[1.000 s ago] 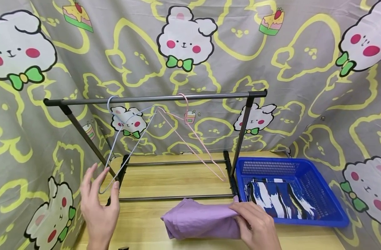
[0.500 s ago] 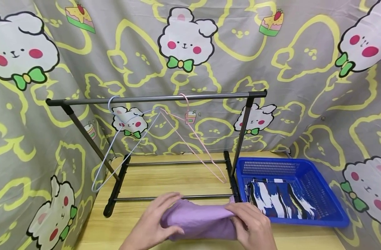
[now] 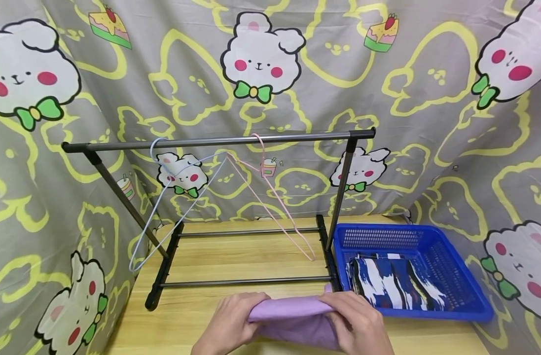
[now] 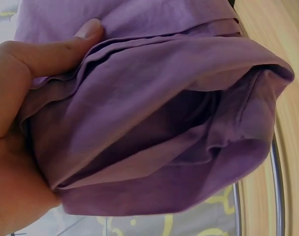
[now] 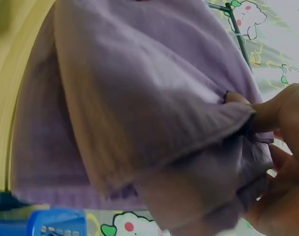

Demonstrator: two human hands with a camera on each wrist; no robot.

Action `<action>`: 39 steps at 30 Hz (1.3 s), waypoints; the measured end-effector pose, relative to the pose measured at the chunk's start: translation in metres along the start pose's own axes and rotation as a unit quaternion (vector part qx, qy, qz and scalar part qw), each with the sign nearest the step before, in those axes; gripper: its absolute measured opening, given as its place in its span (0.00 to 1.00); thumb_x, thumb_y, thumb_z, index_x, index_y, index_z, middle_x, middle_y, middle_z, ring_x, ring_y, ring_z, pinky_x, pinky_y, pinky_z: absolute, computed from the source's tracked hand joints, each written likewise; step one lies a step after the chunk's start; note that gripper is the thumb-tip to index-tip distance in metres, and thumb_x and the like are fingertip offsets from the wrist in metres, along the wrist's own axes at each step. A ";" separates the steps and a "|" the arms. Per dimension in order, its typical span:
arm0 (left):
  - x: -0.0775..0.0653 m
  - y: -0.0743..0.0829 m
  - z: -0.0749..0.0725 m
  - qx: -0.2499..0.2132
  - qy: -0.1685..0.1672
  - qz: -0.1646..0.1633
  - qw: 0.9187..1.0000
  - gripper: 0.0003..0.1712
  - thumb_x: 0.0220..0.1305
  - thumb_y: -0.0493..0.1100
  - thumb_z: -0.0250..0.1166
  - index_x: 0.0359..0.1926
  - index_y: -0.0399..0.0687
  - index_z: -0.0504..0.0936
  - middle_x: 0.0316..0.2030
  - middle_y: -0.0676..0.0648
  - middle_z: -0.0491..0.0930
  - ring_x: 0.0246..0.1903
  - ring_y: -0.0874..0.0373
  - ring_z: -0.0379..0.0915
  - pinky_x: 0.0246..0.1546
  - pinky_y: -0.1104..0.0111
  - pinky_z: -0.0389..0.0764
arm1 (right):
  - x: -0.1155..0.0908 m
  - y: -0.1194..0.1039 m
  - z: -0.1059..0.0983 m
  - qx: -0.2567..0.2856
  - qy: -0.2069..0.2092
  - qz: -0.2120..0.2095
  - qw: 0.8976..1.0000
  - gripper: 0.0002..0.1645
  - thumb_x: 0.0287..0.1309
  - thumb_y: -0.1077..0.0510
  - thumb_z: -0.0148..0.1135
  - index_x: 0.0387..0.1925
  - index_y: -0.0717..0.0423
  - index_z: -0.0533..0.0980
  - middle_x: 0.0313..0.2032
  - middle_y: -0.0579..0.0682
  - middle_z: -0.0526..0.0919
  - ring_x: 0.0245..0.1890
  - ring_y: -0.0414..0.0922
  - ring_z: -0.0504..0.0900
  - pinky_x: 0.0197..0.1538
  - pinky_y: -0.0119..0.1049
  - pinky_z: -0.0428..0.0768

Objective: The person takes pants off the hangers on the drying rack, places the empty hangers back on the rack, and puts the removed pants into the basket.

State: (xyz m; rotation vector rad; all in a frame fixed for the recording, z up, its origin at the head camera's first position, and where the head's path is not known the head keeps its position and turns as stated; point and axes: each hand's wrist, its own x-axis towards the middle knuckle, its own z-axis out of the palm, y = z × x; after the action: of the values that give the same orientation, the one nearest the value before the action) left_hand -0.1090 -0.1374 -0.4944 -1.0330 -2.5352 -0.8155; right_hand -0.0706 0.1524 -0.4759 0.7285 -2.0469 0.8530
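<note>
A folded purple garment (image 3: 292, 310) stretches between my two hands above the front of the table; its exact kind is not plain. My left hand (image 3: 232, 320) grips its left end, and in the left wrist view the thumb (image 4: 66, 49) lies over the cloth. That end of the garment (image 4: 130, 93) shows several loose layers with an opening between them. At the right end, my right hand (image 3: 361, 320) pinches the upper corner. In the right wrist view the garment (image 5: 134, 98) hangs down in layers from the right hand (image 5: 287, 123), whose fingertips are partly hidden by cloth.
Behind the garment stands a black and grey hanging rack (image 3: 199, 143). A blue hanger (image 3: 152, 212) and a pink hanger (image 3: 281, 202) hang on its bar. A blue basket (image 3: 463, 276) at right holds a folded patterned cloth (image 3: 394, 283). Printed curtains surround the table.
My left hand has moved from beside the blue hanger down and right to the garment's left end and now grips it. The garment is slightly narrower and lifted. The blue hanger has swung left.
</note>
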 end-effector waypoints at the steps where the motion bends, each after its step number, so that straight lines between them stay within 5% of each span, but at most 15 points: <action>1: 0.001 0.000 0.000 0.002 0.003 0.000 1.000 0.23 0.39 0.39 0.77 0.37 0.67 0.82 0.28 0.70 0.78 0.25 0.76 0.69 0.23 0.81 0.65 | 0.000 0.001 -0.002 0.002 -0.006 0.002 1.000 0.20 0.78 0.48 0.51 0.43 0.52 0.87 0.40 0.48 0.89 0.38 0.46 0.86 0.58 0.24 0.74; 6: 0.006 0.004 -0.004 -0.001 0.001 -0.001 1.000 0.22 0.35 0.36 0.70 0.32 0.68 0.79 0.22 0.70 0.74 0.20 0.77 0.61 0.19 0.83 0.56 | 0.001 0.003 -0.012 0.003 -0.050 0.013 0.999 0.20 0.77 0.44 0.53 0.49 0.49 0.86 0.46 0.45 0.87 0.44 0.44 0.85 0.61 0.23 0.71; 10: 0.011 0.008 -0.005 0.004 -0.007 -0.001 1.000 0.21 0.35 0.35 0.68 0.30 0.67 0.77 0.21 0.70 0.72 0.19 0.77 0.60 0.17 0.81 0.54 | 0.001 0.007 -0.023 -0.008 -0.115 0.025 0.993 0.20 0.67 0.44 0.67 0.56 0.46 0.83 0.52 0.44 0.84 0.49 0.45 0.83 0.61 0.24 0.71; 15: 0.020 0.015 -0.003 0.001 -0.011 0.015 1.000 0.22 0.33 0.32 0.68 0.28 0.66 0.76 0.21 0.71 0.69 0.19 0.77 0.58 0.17 0.82 0.53 | 0.002 0.012 -0.039 -0.037 -0.229 0.050 0.972 0.37 0.48 0.54 0.81 0.62 0.39 0.78 0.56 0.37 0.81 0.50 0.40 0.82 0.46 0.35 0.82; 19: 0.029 0.023 0.000 0.002 -0.012 0.036 0.999 0.21 0.33 0.31 0.67 0.26 0.63 0.75 0.20 0.69 0.67 0.19 0.74 0.54 0.18 0.82 0.52 | 0.004 0.018 -0.051 -0.050 -0.290 0.082 0.952 0.36 0.46 0.57 0.81 0.58 0.38 0.79 0.50 0.34 0.82 0.43 0.34 0.81 0.38 0.38 0.82; 27: 0.058 0.049 0.019 0.027 -0.022 0.076 0.996 0.20 0.39 0.35 0.71 0.33 0.63 0.80 0.24 0.66 0.75 0.21 0.73 0.61 0.19 0.82 0.55 | 0.012 0.040 -0.094 -0.123 -0.287 0.069 0.948 0.31 0.37 0.55 0.85 0.47 0.37 0.81 0.42 0.32 0.83 0.38 0.33 0.80 0.33 0.37 0.80; 34: 0.086 0.074 0.052 0.097 -0.026 0.120 0.988 0.28 0.50 0.34 0.72 0.53 0.59 0.83 0.44 0.59 0.85 0.38 0.65 0.79 0.31 0.79 0.75 | 0.019 0.059 -0.137 -0.209 -0.353 0.164 0.897 0.30 0.40 0.50 0.86 0.47 0.34 0.82 0.44 0.33 0.82 0.40 0.37 0.80 0.39 0.44 0.83; 37: 0.099 0.084 0.065 0.109 -0.031 0.126 0.986 0.27 0.56 0.33 0.71 0.56 0.57 0.81 0.46 0.58 0.84 0.42 0.64 0.79 0.37 0.77 0.79 | 0.020 0.066 -0.149 -0.229 -0.328 0.180 0.899 0.33 0.32 0.55 0.88 0.46 0.38 0.83 0.43 0.40 0.84 0.40 0.45 0.83 0.38 0.53 0.84; 39: 0.108 0.090 0.072 0.117 -0.037 0.127 0.984 0.30 0.57 0.34 0.71 0.61 0.57 0.79 0.49 0.57 0.83 0.45 0.63 0.78 0.43 0.76 0.80 | 0.019 0.071 -0.156 -0.239 -0.296 0.161 0.911 0.36 0.26 0.56 0.90 0.44 0.40 0.83 0.42 0.45 0.86 0.39 0.50 0.85 0.36 0.56 0.83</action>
State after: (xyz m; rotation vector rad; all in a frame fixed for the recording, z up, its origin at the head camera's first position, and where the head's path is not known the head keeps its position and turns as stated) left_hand -0.1245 0.0172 -0.4680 -1.2901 -2.4176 -0.4064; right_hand -0.0635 0.3121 -0.4103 0.3979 -2.8328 0.2653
